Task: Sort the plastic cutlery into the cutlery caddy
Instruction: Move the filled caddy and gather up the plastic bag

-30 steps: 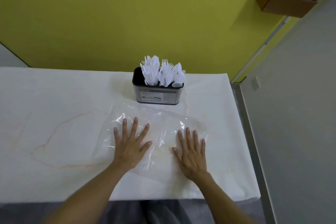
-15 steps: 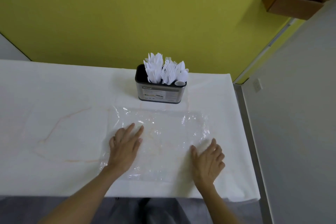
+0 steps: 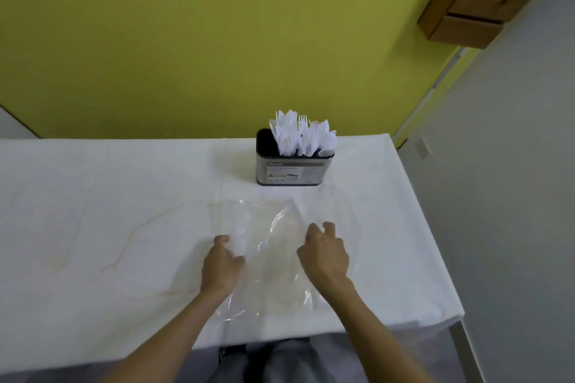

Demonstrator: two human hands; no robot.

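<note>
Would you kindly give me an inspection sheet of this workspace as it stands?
Surface: table under a white cloth, faintly stained.
Job's things: cutlery caddy upright near the far edge; white plastic cutlery standing in it.
Clutter: clear plastic sheet, crumpled, in front of the caddy.
Hands: left hand and right hand curled at the sheet; grip unclear.
Cables: nothing seen.
Surroundings: yellow-green wall; wooden drawers upper right.

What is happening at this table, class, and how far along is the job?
A person works at a white-covered table. The white plastic cutlery stands in the cutlery caddy near the far edge; none shows loose on the cloth. The left hand and right hand, fingers curled, grip a clear plastic sheet lying in front of the caddy, apparently gathering it up.
</note>
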